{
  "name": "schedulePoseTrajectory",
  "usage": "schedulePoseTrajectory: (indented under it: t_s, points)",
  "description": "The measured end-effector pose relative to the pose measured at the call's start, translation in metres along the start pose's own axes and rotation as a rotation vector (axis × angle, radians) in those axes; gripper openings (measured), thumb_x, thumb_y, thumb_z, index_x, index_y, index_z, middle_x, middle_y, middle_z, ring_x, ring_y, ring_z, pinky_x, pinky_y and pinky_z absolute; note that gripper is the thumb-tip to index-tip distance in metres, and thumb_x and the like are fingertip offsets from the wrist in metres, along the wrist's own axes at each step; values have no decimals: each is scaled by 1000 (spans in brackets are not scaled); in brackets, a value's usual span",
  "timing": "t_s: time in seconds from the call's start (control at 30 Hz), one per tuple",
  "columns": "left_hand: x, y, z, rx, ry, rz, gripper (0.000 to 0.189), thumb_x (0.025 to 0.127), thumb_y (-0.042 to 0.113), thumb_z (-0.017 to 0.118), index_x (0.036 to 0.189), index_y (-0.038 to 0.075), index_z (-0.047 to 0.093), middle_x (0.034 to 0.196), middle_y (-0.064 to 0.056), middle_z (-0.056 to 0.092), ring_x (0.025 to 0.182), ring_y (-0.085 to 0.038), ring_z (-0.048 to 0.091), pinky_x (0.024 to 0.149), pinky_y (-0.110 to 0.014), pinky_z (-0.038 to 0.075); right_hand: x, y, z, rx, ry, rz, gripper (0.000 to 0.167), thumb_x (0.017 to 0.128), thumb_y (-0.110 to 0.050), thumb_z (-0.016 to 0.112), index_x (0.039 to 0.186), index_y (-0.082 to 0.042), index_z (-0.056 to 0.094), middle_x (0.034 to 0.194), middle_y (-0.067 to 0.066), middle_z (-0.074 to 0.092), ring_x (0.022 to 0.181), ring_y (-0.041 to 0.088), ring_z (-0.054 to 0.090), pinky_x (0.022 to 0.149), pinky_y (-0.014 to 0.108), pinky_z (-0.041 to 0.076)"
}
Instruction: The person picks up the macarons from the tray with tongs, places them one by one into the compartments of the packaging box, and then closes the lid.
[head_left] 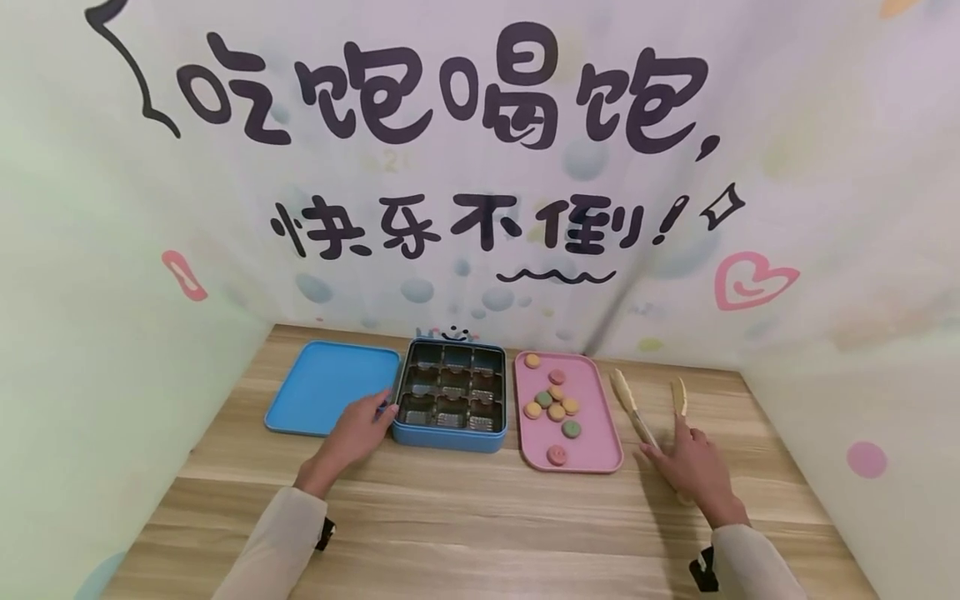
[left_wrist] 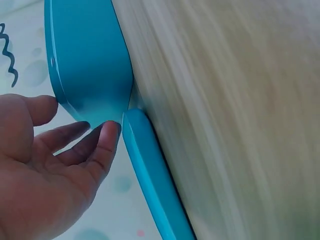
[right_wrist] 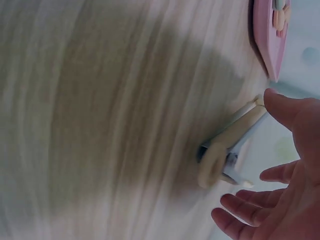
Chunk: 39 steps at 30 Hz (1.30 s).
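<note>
My left hand [head_left: 363, 429] is at the left side of a blue box [head_left: 450, 442] fitted with a dark divided insert. In the left wrist view, the thumb and loosely bent fingers meet the box's corner without wrapping round it. At the right, a pair of tongs [head_left: 636, 410] with cream tips lies spread on the table. Above its handle end hovers my right hand [head_left: 697, 467], thumb and fingers apart. The right wrist view shows that hand [right_wrist: 295, 195] beside the tongs [right_wrist: 235, 132], holding nothing. Several yellow, green and pink macarons [head_left: 557, 454] lie on a pink tray [head_left: 592, 385].
A flat blue lid [head_left: 330, 385] lies left of the box, close to it. The wood-grain table [head_left: 480, 533] meets a printed wall [head_left: 465, 167] along its back edge, and pale walls flank both sides.
</note>
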<state>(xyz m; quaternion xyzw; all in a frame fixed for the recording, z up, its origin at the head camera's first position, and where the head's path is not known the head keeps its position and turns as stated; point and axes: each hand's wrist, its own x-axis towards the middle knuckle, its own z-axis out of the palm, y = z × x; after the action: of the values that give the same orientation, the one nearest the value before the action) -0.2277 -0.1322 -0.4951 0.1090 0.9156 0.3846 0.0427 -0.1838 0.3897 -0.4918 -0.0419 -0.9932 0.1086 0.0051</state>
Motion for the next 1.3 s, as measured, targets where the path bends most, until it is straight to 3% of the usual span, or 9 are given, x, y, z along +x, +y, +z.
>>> schedulePoseTrajectory:
  t_s: [0.2, 0.33, 0.4, 0.57, 0.8, 0.93, 1.03, 1.1, 1.3]
  points:
    - [1, 7, 2, -40, -20, -45, 52, 106, 22, 46, 146, -10, 39, 136, -30, 54, 123, -42, 55, 97, -54, 50, 4, 7, 6, 80, -54, 54, 93, 92, -54, 64, 142, 18, 31, 98, 35, 57, 79, 38, 59, 59, 47, 49]
    - [3, 10, 3, -53, -28, -87, 52, 106, 21, 46, 147, -10, 39, 120, -27, 62, 100, -36, 61, 83, -46, 51, 6, 9, 8, 98, -34, 68, 91, 92, -49, 66, 141, 20, 31, 103, 39, 54, 80, 39, 58, 59, 47, 49]
    - [3, 10, 3, -62, -21, -105, 51, 106, 20, 46, 146, -10, 40, 118, -27, 62, 99, -35, 61, 83, -47, 50, 7, 9, 8, 119, -26, 83, 82, 92, -43, 67, 134, 20, 36, 100, 38, 54, 79, 38, 57, 58, 45, 48]
    - [4, 10, 4, -84, -13, -137, 51, 105, 21, 47, 147, -8, 41, 134, -29, 57, 122, -42, 56, 97, -56, 50, 8, 11, 10, 178, -1, 123, 60, 91, -36, 69, 108, 16, 42, 91, 31, 50, 72, 33, 51, 56, 41, 45]
    - [4, 11, 4, -84, -28, -157, 51, 106, 22, 46, 148, -7, 39, 133, -30, 56, 122, -44, 55, 96, -56, 49, 7, 9, 10, 205, 48, 133, 57, 96, -29, 56, 107, 22, 34, 97, 38, 38, 71, 39, 49, 57, 48, 49]
    - [4, 10, 4, -91, -47, -162, 53, 107, 23, 44, 149, -7, 37, 134, -31, 54, 121, -43, 55, 94, -55, 49, 9, 4, 9, 215, 84, 109, 66, 98, -43, 56, 109, 19, 39, 90, 34, 46, 70, 38, 52, 58, 51, 48]
    - [4, 10, 2, -95, -58, -168, 54, 107, 24, 44, 150, -7, 35, 136, -32, 52, 122, -45, 53, 95, -56, 48, 14, -5, 6, 208, 84, 80, 73, 97, -55, 55, 112, 15, 43, 84, 27, 55, 70, 35, 56, 59, 49, 47]
    - [3, 11, 2, -97, -63, -170, 54, 107, 24, 43, 150, -7, 35, 137, -33, 51, 124, -46, 52, 96, -57, 48, 17, -13, 4, 196, 64, 62, 79, 96, -60, 53, 119, 15, 42, 86, 29, 59, 73, 39, 61, 61, 52, 49]
    - [3, 11, 3, -115, -60, -166, 54, 107, 25, 43, 151, -6, 34, 141, -34, 47, 130, -48, 46, 102, -59, 44, 25, -42, 0, 146, 72, -32, 69, 93, -58, 60, 118, 5, 49, 75, 21, 60, 67, 35, 60, 55, 47, 47]
